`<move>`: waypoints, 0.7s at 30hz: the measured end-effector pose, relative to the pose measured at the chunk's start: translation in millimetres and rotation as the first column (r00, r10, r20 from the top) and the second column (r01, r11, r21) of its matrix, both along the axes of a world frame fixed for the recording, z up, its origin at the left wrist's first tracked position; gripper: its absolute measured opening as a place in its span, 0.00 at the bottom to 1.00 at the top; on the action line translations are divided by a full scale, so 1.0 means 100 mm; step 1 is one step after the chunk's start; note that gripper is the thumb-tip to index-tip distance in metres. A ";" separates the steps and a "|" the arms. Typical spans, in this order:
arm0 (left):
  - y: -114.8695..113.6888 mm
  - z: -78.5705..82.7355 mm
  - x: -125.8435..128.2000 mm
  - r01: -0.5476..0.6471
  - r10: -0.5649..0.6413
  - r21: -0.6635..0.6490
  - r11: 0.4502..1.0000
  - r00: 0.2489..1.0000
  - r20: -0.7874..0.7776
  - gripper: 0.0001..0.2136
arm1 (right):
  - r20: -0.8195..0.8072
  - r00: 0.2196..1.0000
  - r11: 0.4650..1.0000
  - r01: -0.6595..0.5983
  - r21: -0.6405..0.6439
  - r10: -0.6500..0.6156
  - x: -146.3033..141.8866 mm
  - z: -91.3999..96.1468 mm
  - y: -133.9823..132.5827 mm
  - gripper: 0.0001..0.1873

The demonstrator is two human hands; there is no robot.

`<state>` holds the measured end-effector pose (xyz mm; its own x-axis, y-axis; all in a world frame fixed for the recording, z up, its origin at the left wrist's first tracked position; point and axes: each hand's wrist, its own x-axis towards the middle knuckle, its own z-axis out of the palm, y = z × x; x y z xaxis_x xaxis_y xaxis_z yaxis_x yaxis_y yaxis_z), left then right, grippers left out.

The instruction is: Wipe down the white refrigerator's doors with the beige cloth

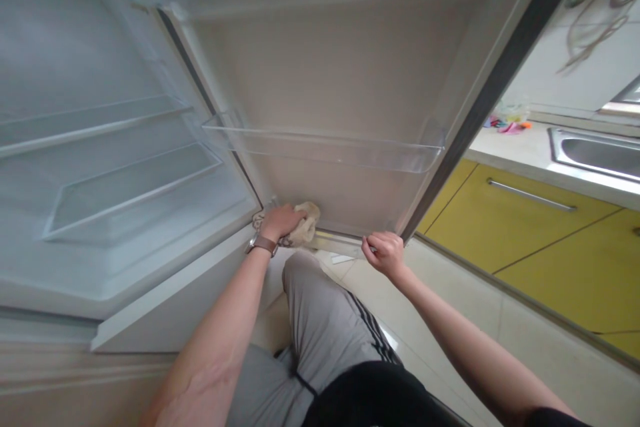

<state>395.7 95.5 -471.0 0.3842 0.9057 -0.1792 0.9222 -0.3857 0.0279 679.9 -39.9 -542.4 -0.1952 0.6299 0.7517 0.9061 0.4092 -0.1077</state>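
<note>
An open fridge door (350,80) stands in front of me, its inner side facing me with clear door bins (325,147). My left hand (281,221), with a watch on the wrist, is closed on a beige cloth (306,230) pressed against the bottom inner edge of the door near the hinge. My right hand (384,252) grips the door's lower edge near its outer corner, fingers curled round it.
The fridge interior (100,167) with glass shelves lies to the left. Yellow cabinets (525,227), a white counter and a steel sink (595,150) are on the right. My knee in grey trousers (325,320) is below the hands, over a pale tiled floor.
</note>
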 end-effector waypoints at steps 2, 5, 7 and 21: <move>0.01 0.00 -0.01 0.047 -0.047 0.004 0.999 0.998 -0.052 0.22 | -0.006 1.000 1.000 0.003 0.008 -0.003 -0.03 -0.01 -0.01 0.25; 0.02 0.00 -0.02 0.079 -0.078 0.015 0.997 0.993 -0.084 0.23 | 0.017 0.999 0.999 -0.033 0.001 0.033 -0.03 0.04 -0.04 0.24; 0.02 0.00 -0.02 0.068 -0.067 0.009 0.998 0.994 -0.086 0.24 | 0.030 0.997 0.998 -0.067 0.018 0.067 0.04 0.15 -0.08 0.17; -0.02 -0.01 -0.04 0.022 -0.023 -0.013 1.000 0.998 -0.059 0.23 | -0.510 0.860 0.989 0.091 0.114 -0.020 0.91 0.59 0.34 0.67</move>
